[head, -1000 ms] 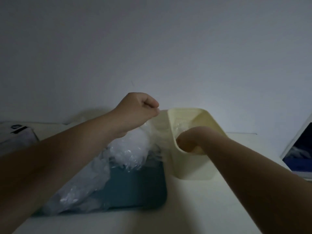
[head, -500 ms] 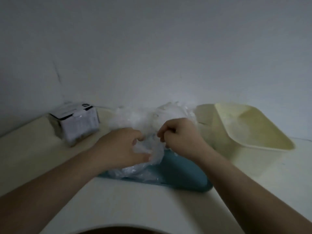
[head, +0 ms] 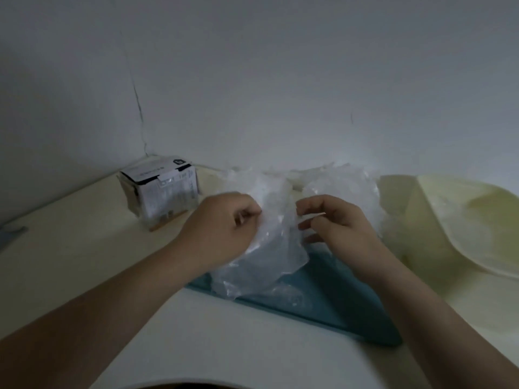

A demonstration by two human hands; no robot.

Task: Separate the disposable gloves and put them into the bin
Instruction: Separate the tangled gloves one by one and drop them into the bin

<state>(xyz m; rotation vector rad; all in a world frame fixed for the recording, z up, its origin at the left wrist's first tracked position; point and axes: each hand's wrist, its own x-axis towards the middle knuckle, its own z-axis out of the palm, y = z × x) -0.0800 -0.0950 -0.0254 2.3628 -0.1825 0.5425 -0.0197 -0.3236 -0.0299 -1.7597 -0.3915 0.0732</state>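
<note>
In the middle of the frame a loose heap of clear disposable gloves (head: pixel 269 265) lies on a teal tray (head: pixel 342 301), and the heap rises up against the pale wall (head: pixel 252 80) behind it; both hands are on this heap, close together but not touching each other. The left hand (head: pixel 224 224) comes from the lower left; its fingers (head: pixel 248 217) are curled inward and they pinch the thin plastic at the left side of the heap, so the film begins right at the fingertips and hangs down below the hand. The right hand (head: pixel 344 224) comes from the lower right; its fingers (head: pixel 309 204) are bent and a little spread, and between thumb and forefinger there is a thin bright edge of film, which they seem to nip; the rest of the heap lies between the two hands and behind them. At the right edge of the frame stands the cream bin (head: pixel 421 220), just beside the tray; something pale and shiny lies inside it, but I cannot tell what. In the upper left part, in the corner, a small printed box (head: pixel 165 192) stands on the light table (head: pixel 84 248), apart from the gloves.
</note>
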